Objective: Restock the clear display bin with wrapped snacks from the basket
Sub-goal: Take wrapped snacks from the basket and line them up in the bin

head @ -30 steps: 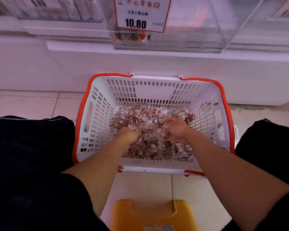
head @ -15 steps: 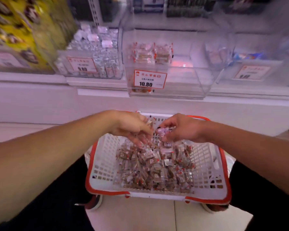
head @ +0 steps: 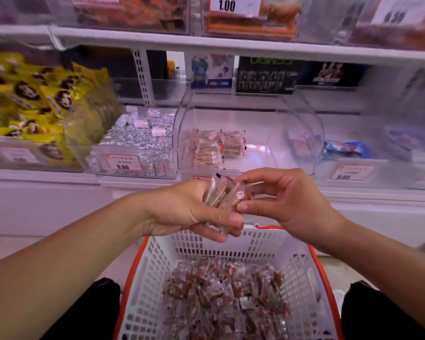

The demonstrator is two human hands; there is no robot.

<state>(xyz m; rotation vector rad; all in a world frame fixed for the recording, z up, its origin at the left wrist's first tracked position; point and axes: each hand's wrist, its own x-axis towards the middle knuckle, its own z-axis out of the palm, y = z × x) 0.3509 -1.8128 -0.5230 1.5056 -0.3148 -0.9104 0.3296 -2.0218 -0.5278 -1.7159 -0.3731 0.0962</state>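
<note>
Left hand [head: 187,212] clamped round a bundle of wrapped snacks [head: 222,195], right hand [head: 282,202] pinching the same bundle — held above the basket [head: 142,278], just short of the clear display bin [head: 250,133], two small stacks inside.

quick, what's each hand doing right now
Left hand: closed around a bunch of wrapped snacks.
Right hand: fingers pinching the same bunch from the other side.
</note>
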